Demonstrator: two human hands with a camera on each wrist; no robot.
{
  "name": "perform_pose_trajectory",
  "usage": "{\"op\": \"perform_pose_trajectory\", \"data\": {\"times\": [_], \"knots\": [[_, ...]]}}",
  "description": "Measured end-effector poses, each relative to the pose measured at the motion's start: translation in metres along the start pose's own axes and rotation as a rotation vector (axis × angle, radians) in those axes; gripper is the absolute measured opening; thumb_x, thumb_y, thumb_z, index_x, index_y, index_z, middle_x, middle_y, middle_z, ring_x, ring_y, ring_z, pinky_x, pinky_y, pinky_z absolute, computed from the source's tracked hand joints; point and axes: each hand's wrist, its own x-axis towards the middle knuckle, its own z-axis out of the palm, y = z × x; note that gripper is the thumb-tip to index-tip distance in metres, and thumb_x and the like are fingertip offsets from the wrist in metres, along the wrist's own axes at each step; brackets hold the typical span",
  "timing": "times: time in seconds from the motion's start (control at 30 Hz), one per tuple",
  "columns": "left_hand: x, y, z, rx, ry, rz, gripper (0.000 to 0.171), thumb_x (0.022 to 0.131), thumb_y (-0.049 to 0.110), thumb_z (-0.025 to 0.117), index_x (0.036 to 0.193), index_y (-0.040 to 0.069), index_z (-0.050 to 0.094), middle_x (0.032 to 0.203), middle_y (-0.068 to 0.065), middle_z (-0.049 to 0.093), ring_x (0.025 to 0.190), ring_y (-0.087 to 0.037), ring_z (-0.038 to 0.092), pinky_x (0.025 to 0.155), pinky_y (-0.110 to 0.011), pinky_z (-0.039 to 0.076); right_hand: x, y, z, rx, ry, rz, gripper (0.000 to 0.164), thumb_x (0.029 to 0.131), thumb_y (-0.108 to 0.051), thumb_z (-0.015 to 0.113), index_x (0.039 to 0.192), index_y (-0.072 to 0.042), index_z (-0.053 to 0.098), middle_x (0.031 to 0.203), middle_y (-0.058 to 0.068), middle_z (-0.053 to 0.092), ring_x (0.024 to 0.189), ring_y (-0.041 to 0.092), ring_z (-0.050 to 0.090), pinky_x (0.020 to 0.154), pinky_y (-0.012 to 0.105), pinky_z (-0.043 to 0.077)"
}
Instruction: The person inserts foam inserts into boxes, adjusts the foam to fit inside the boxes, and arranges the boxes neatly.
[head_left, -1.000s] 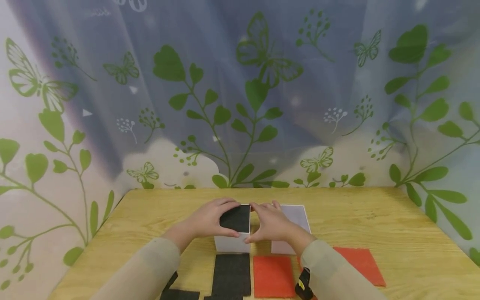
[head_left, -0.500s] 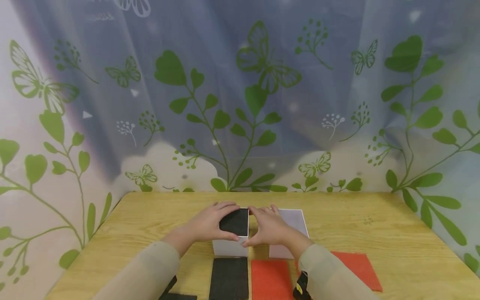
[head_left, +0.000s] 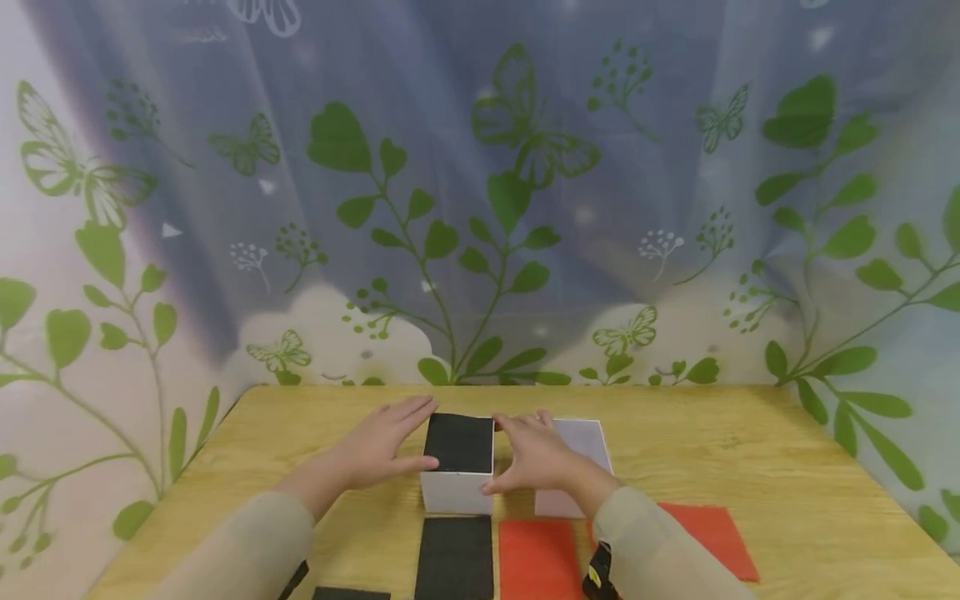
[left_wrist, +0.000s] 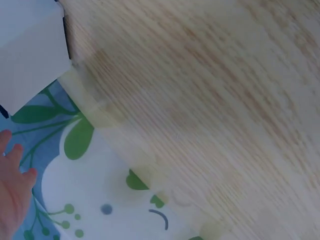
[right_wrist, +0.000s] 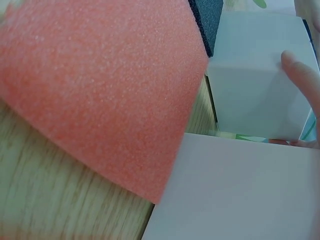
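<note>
In the head view a white box stands mid-table, a black foam sheet covering or filling its top. My right hand spans the box's right side, thumb at the front corner and fingers at the back one; the right wrist view shows that thumb against the white wall. To the left, my left hand has spread fingers, its thumb tip at the box's upper left edge; whether it touches cannot be told. Behind my right hand stands a second box with a pale lilac top, partly hidden.
Nearer me lie a black foam sheet and a red foam sheet side by side. Another red sheet lies right, partly under my forearm. A further black piece shows at the bottom edge. A patterned curtain hangs behind the table.
My left hand has drawn back leftward from the box, uncovering more of the black top. The right hand keeps its place at the box. The head view has tilted slightly up.
</note>
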Motion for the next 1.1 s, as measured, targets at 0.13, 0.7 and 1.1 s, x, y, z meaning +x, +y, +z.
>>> {"op": "perform_pose_trajectory", "data": {"times": [0.13, 0.7, 1.1], "knots": [[-0.005, -0.001, 0.002, -0.012, -0.014, -0.017, 0.086, 0.087, 0.066, 0.044, 0.149, 0.009, 0.023, 0.151, -0.011, 0.024, 0.137, -0.030, 0.023, 0.105, -0.056, 0.020, 0.001, -0.001, 0.002, 0.005, -0.005, -0.013, 0.105, 0.065, -0.059, 0.076, 0.143, -0.004, 0.033, 0.134, 0.009, 0.049, 0.125, 0.029, 0.039, 0.108, 0.054, 0.005], [0.001, 0.002, 0.013, 0.007, -0.026, 0.002, 0.081, 0.089, 0.064, 0.041, 0.147, 0.009, 0.028, 0.149, -0.010, 0.029, 0.135, -0.031, 0.027, 0.107, -0.050, 0.022, 0.000, 0.001, 0.000, 0.009, -0.005, -0.009, 0.103, 0.066, -0.058, 0.076, 0.143, -0.004, 0.033, 0.134, 0.010, 0.049, 0.125, 0.031, 0.039, 0.107, 0.056, 0.005], [0.001, 0.003, 0.015, 0.003, -0.035, -0.007, 0.079, 0.091, 0.063, 0.037, 0.149, 0.012, 0.023, 0.153, -0.007, 0.021, 0.137, -0.029, 0.023, 0.107, -0.051, 0.021, 0.000, 0.000, -0.001, -0.007, -0.007, -0.009, 0.103, 0.066, -0.058, 0.076, 0.143, -0.004, 0.034, 0.132, 0.009, 0.051, 0.124, 0.030, 0.040, 0.107, 0.056, 0.007]]}}
